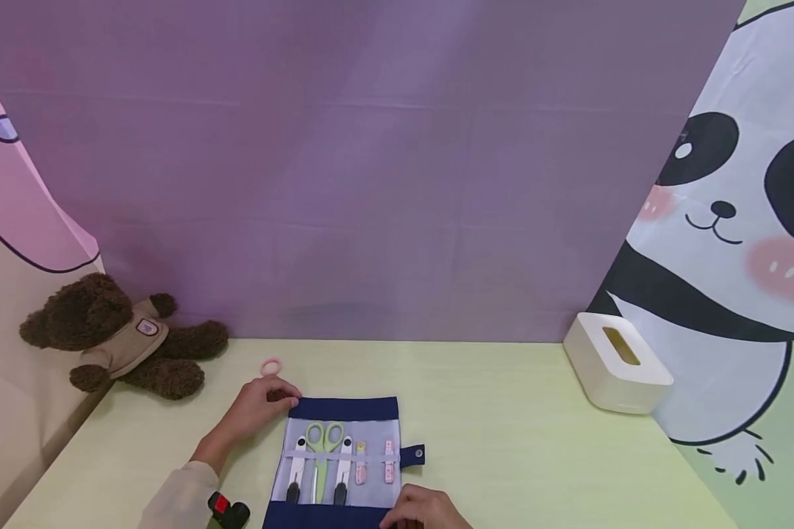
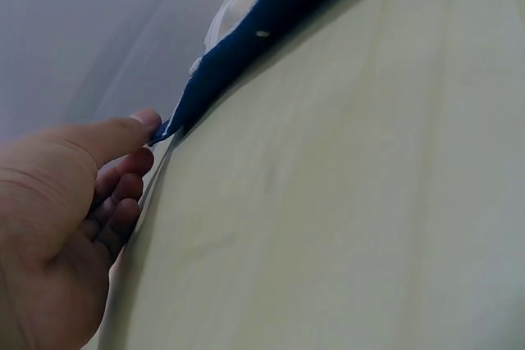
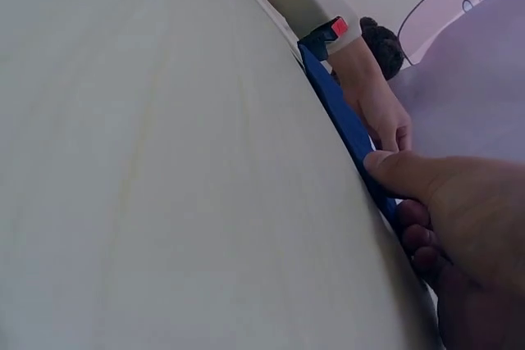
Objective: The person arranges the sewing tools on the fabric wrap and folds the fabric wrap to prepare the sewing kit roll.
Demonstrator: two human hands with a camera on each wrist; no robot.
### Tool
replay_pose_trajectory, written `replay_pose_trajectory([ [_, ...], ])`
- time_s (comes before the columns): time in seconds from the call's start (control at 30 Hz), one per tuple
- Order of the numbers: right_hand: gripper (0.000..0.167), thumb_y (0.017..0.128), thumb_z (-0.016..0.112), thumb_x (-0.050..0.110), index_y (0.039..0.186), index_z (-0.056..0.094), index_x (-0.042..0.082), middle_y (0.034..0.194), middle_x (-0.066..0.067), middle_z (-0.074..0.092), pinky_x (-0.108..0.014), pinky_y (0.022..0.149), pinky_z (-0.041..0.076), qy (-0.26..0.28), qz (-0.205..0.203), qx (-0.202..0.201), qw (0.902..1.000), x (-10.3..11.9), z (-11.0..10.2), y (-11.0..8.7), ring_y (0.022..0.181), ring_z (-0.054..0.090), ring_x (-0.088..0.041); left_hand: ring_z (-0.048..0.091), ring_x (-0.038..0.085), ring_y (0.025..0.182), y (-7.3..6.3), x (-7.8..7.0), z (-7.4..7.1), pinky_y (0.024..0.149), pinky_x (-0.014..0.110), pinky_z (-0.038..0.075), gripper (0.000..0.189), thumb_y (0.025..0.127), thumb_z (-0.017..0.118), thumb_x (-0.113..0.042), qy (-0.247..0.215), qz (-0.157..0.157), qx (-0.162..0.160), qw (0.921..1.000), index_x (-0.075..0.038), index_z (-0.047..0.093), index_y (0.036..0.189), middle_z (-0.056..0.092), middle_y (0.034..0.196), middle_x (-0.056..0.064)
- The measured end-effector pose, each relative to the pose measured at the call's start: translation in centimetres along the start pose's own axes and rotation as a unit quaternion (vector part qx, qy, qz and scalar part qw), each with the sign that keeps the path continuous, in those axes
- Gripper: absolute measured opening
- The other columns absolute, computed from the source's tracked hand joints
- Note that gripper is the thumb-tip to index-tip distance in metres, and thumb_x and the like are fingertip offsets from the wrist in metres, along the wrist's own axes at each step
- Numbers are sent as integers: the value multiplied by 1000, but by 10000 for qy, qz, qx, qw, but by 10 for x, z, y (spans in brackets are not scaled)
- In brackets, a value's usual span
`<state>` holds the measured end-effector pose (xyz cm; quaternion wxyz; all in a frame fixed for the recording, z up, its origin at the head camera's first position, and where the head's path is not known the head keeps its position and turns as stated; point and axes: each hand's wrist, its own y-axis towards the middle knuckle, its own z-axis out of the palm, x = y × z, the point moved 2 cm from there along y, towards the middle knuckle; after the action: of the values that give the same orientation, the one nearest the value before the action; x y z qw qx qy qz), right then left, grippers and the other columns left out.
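A navy fabric pouch (image 1: 344, 408) with a pale lining lies unfolded on the table. Its elastic band holds green-handled scissors (image 1: 325, 441), two white tools with dark ends (image 1: 296, 470) and two small pink items (image 1: 389, 461). My left hand (image 1: 262, 405) is at the far left corner; the left wrist view shows thumb and fingers pinching the blue fabric (image 2: 215, 79) there. At the near right corner, my right hand (image 1: 426, 507) pinches the pouch's near edge between thumb and fingers, as seen beside the blue edge (image 3: 340, 116) in the right wrist view.
A pink ring-shaped thing (image 1: 271, 366) lies just behind my left hand. The brown teddy bear (image 1: 132, 342) lies at the back left, and a white tissue box (image 1: 618, 367) stands at the back right. A snap tab (image 1: 413, 455) sticks out from the pouch's right side.
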<state>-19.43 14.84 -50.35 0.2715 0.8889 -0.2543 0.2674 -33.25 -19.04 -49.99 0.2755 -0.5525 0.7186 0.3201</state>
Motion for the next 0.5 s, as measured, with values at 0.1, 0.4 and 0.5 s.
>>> replay_pose_trajectory([
  [0.1,11,92,74,9,99,79,4,86,-3,64,-9,66,48,-60,194,247,9995,0,-3,2,79,52,11,65,8,93,0,2,-2,88,28,52,8,93,76,-14,120,17,-12,9999,-18,80,98,76,99,-4],
  [0.4,16,91,78,15,104,80,5,92,3,64,-16,73,53,871,1728,390,9803,-22,-32,-4,81,54,4,60,4,82,-7,2,-10,79,26,49,6,86,82,-13,572,138,173,9981,-13,81,92,73,86,-7],
  [0.5,16,92,78,16,106,81,10,94,6,65,-18,77,53,710,1848,276,9798,-31,-45,-6,87,56,1,57,1,78,-14,1,-13,74,23,48,7,85,84,-14,591,216,305,9976,-14,80,90,70,86,-7],
])
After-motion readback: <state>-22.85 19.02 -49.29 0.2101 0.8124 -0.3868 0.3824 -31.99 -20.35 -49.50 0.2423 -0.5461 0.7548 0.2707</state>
